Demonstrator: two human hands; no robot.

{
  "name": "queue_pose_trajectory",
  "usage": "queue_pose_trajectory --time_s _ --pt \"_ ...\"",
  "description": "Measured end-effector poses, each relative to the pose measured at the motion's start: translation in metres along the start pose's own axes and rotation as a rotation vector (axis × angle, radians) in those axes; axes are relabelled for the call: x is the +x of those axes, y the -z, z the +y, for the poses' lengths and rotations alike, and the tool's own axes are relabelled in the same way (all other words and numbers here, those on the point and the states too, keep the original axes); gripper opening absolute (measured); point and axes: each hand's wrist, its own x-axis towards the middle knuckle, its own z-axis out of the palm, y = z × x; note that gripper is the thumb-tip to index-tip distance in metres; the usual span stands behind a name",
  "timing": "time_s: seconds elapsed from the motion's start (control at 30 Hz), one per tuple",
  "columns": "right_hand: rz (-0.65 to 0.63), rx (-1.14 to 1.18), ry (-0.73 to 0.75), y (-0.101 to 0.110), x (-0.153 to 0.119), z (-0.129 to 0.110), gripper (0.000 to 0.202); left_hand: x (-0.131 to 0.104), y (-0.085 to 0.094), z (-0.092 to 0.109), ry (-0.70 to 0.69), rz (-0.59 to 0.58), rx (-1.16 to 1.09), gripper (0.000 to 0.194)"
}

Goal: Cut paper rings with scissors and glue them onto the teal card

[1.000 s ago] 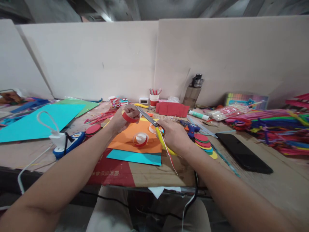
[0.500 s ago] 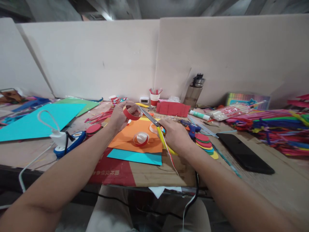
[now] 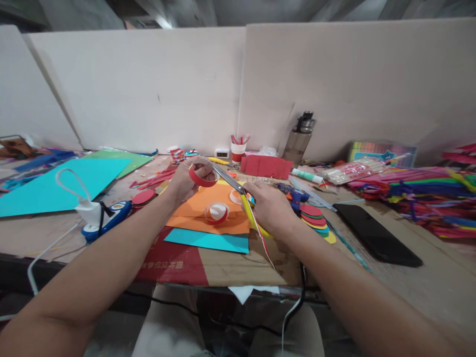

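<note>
Open above the desk [image 3: 44,240], cluttered at its surface.
Passable low over the flat orange paper [image 3: 186,220] and turquoise sheet [image 3: 206,241] on the near side, except at the paper ring [image 3: 218,221] on the orange. Crossed at mid-desk by the scissors [image 3: 233,182], spanning from right hand [image 3: 267,204] toward left hand [image 3: 189,177]. Closed at the far side by white panels [image 3: 130,89], with bottle [image 3: 296,147], cup [image 3: 238,154] and folded red paper [image 3: 266,167] before them. Hindered rightward by glue gun [image 3: 298,199] and piled coloured stems [image 3: 420,188]; lower between, over the flat phone [image 3: 377,234]. Obstructed on the left by the white plug [image 3: 88,213].
</note>
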Motion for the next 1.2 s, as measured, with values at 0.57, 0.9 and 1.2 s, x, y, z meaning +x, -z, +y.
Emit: queue_pose_trajectory --time_s 0.57,0.9,1.2 --pt "-0.016 0.017 -0.016 -0.0005 -0.0009 0.0010 0.028 0.0030 0.0062 0.0008 -0.022 0.047 0.075 0.026" --pt "-0.019 -0.003 -0.017 0.0019 -0.0029 -0.0010 0.034 -0.0007 0.0007 -0.0012 0.018 -0.033 0.049 0.031" --pt "-0.031 0.020 -0.011 0.0031 -0.0018 -0.0015 0.031 -0.0007 0.0015 -0.0002 0.022 -0.062 0.058 0.033"
